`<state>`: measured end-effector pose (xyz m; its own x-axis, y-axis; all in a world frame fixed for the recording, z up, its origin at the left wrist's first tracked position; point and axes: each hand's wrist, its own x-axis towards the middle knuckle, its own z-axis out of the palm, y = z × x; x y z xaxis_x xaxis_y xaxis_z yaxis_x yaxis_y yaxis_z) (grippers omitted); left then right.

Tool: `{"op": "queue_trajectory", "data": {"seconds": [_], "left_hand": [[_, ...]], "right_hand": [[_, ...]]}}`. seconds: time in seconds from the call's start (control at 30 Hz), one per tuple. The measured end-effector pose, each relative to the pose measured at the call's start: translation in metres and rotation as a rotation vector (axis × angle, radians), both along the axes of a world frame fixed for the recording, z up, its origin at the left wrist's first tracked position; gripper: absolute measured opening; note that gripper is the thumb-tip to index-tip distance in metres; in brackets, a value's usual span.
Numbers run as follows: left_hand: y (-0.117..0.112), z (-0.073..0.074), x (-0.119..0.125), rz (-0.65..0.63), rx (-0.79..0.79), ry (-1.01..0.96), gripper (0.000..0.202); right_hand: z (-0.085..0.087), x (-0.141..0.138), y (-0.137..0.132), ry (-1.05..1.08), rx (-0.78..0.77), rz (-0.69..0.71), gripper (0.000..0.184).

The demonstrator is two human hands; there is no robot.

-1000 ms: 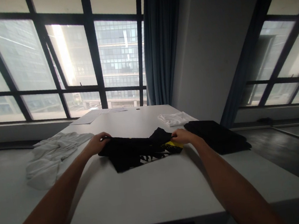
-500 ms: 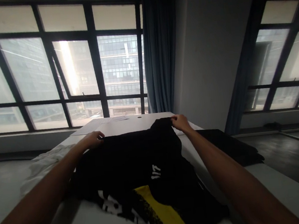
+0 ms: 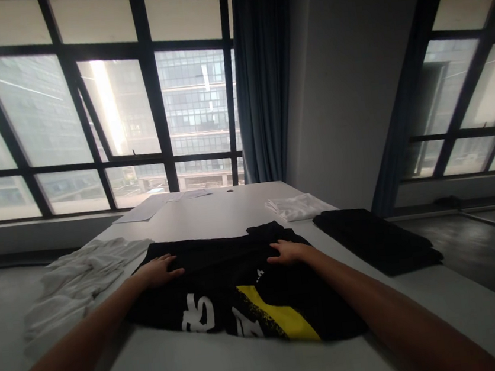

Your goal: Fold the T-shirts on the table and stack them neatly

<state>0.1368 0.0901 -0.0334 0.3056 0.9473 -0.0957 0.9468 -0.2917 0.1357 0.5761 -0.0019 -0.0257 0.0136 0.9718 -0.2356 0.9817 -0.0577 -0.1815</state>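
Note:
A black shirt (image 3: 227,283) with white lettering and a yellow patch lies spread on the white table (image 3: 215,213) in front of me. My left hand (image 3: 159,271) rests flat on the shirt's left part, fingers stretched out. Over on the shirt's right part my right hand (image 3: 285,252) also lies flat, fingers apart, just below a bunched fold at the shirt's far edge. Neither hand grips the cloth.
A crumpled white garment (image 3: 74,276) lies at the table's left. A folded black garment (image 3: 376,236) and a folded white cloth (image 3: 297,206) lie at the right. Sheets of paper (image 3: 143,210) sit at the far end near the windows.
Both hands lifted the bunched black shirt, shook it open toward me, and laid it down. They let go of its edge and now lie flat on top of it.

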Motion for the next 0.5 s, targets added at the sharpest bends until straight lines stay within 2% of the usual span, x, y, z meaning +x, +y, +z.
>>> {"op": "queue_trajectory", "data": {"seconds": [0.17,0.3,0.4,0.5], "left_hand": [[0.023,-0.009,0.014,0.064,0.027,0.001,0.097],[0.031,-0.007,0.036,0.151,0.039,0.023,0.090],[0.035,-0.008,0.047,0.196,0.055,0.012,0.086],[0.039,-0.009,0.049,0.184,0.089,0.005,0.084]], "right_hand": [[0.005,0.014,0.046,0.000,0.058,0.024,0.071],[0.005,0.005,0.069,-0.170,0.246,-0.057,0.059],[0.012,-0.012,0.071,-0.254,0.403,-0.081,0.048],[0.024,-0.024,0.057,-0.153,0.414,-0.017,0.045]]}}
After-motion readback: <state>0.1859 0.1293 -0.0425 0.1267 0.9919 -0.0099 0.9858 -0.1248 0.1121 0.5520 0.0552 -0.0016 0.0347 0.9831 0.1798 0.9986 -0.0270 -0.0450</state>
